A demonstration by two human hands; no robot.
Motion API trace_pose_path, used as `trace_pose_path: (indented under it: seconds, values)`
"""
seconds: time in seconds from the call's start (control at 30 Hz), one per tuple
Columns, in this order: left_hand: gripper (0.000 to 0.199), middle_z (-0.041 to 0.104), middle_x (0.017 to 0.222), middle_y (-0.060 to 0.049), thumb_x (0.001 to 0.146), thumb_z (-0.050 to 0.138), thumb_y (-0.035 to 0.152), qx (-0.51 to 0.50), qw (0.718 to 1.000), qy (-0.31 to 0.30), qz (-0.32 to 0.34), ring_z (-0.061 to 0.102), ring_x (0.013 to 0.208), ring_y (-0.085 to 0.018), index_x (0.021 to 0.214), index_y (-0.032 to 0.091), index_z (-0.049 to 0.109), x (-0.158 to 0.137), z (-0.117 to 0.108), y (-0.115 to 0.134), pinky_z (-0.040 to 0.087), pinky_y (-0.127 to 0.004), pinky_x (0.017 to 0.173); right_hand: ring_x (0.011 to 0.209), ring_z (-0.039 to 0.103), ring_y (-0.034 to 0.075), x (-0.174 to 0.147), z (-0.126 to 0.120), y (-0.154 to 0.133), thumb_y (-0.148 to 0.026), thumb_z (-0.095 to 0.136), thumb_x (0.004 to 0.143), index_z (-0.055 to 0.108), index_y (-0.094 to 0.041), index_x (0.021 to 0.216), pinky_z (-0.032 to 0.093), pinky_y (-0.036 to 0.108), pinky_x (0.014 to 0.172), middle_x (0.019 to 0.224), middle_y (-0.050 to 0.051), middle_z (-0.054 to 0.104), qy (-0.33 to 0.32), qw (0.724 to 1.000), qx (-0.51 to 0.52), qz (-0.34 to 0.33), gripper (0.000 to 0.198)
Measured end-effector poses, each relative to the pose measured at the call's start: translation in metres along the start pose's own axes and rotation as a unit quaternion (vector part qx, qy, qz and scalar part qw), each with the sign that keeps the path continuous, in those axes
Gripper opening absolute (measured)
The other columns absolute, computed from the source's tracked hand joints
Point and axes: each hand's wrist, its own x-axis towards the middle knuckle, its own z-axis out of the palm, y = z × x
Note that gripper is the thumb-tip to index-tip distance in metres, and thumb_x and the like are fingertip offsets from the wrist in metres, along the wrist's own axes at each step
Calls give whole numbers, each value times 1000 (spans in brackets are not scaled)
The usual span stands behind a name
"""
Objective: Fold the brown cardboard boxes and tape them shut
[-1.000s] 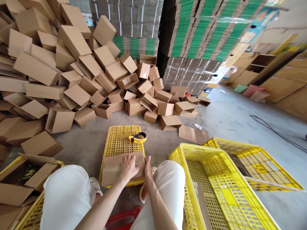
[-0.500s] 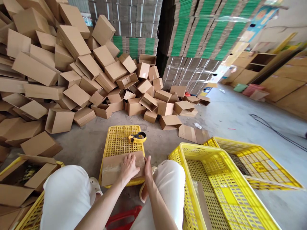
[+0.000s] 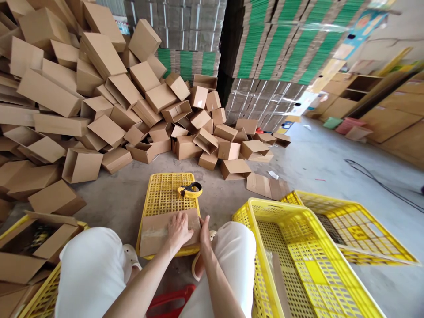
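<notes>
A closed cardboard box [image 3: 154,234] with clear tape along its top lies across the near end of an upturned yellow plastic crate [image 3: 162,187]. My left hand [image 3: 179,229] rests on the box's top toward its right side, palm down, fingers spread. Against the right end of the same box stands my right hand [image 3: 205,234], thumb up and fingers extended; part of them is hidden. Beyond the box, on the crate's far right, sits a yellow and black tape dispenser [image 3: 190,190], apart from both hands.
To the right are a yellow crate [image 3: 318,269] with a cardboard piece inside and another crate [image 3: 357,229]. An open carton [image 3: 56,243] stands at left. Piled boxes [image 3: 142,97] and stacked flat cartons [image 3: 261,44] fill the back. Something red [image 3: 172,300] lies between my legs.
Both hands keep their places on the box, and the box and tape dispenser have not moved. Only the camera view shifts very slightly.
</notes>
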Motion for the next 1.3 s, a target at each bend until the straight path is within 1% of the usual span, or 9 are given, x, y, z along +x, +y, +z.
trace_pose_path:
  seconds: [0.23,0.33,0.47,0.57,0.7,0.83,1.0,1.1,1.3]
  values:
    - [65,52,155,-18,87,69,42,3,1000,2,-21,49,135,-38,147,21,56,2,3,7,47,-50,102,121,73,26,2,0,1,-79,17,101,74,-15,132,53,34,108,116,9,82,7,1000,-15,1,92]
    - [53,55,151,-16,90,66,36,3,1000,7,-3,52,133,-34,141,22,59,1,0,1,47,-47,103,119,74,26,2,-1,1,-82,19,99,76,-17,131,53,34,107,115,9,82,16,999,-30,3,92]
    - [27,66,129,-9,97,61,34,-7,998,49,29,59,123,-28,122,27,67,-10,8,-12,47,-39,101,117,74,28,3,-4,1,-86,25,95,79,-18,122,51,36,107,113,9,82,37,997,-62,-9,91]
    - [38,62,143,-9,104,50,29,2,995,91,51,57,129,-28,140,30,60,-28,27,-21,46,-41,104,119,72,30,5,-5,1,-89,36,90,82,-18,111,49,37,109,113,11,82,53,994,-90,-28,87]
    - [57,46,166,-4,107,43,29,7,989,110,98,47,145,-27,163,34,37,-49,51,-32,42,-43,114,121,70,34,6,-5,1,-90,49,83,82,-16,105,50,39,108,119,14,80,54,991,-111,-60,84]
    - [58,40,171,0,108,42,32,-4,987,120,108,41,151,-25,165,33,34,-61,55,-48,38,-41,120,113,72,37,8,-2,1,-91,55,76,81,-14,103,54,42,100,115,17,80,41,990,-116,-68,85]
    - [56,47,167,-2,107,43,26,6,981,166,98,48,146,-25,163,30,40,-78,53,-73,41,-43,119,110,72,37,13,-4,4,-88,54,78,81,-14,104,55,43,96,113,15,81,28,986,-136,-89,83]
    - [58,51,164,-4,106,44,24,25,973,206,104,52,142,-25,164,26,38,-91,56,-91,44,-43,117,110,72,37,17,-7,7,-90,54,76,81,-13,103,56,42,92,111,15,82,33,986,-146,-71,85]
    - [65,53,163,-6,106,48,36,58,962,260,61,54,141,-27,167,23,31,-123,71,-131,45,-43,114,112,71,39,24,-9,9,-89,50,76,81,-13,101,54,42,94,109,15,81,54,978,-194,-62,86]
